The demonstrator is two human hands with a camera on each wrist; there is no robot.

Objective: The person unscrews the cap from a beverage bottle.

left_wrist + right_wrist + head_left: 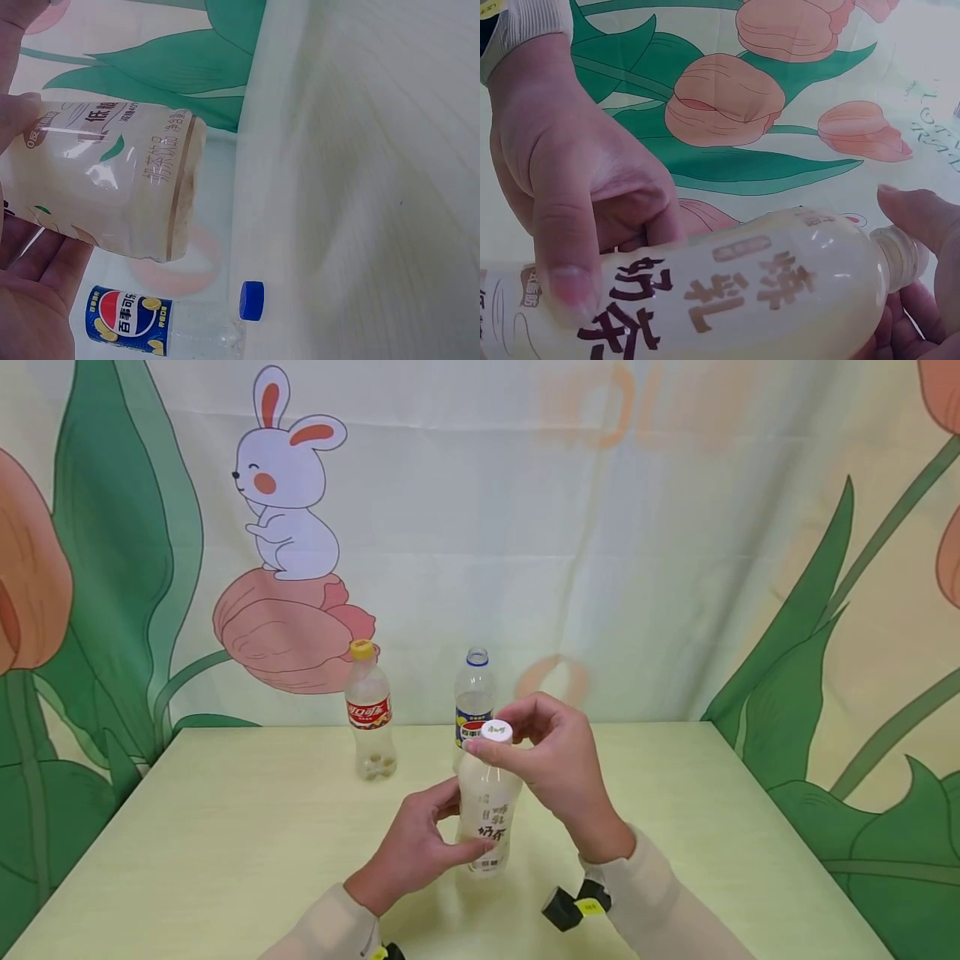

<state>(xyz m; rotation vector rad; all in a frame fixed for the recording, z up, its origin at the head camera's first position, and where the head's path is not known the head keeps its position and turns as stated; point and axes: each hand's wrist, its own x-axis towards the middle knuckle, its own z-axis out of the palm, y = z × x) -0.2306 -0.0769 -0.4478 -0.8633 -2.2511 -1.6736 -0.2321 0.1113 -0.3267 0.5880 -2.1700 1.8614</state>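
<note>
In the head view my left hand (pixel 416 843) grips the body of a milk tea bottle (pixel 487 806), which stands roughly upright. My right hand (pixel 555 760) pinches its white cap (pixel 497 732) between thumb and fingers. Seen from the left wrist, the milk tea bottle's base (pixel 180 202) is off the tabletop. From the right wrist, the left thumb (pixel 570 285) presses the label, and right-hand fingers (pixel 922 217) surround the bottle's neck. Behind stands a Pepsi bottle (pixel 475 702) with no cap on, partly hidden by the milk tea bottle.
A Coca-Cola bottle (pixel 369 718) with a yellow cap stands at the back, left of the Pepsi bottle. A blue cap (pixel 252 300) lies on the table (pixel 247 827) near the Pepsi bottle's base. A printed curtain (pixel 450 527) hangs behind the table.
</note>
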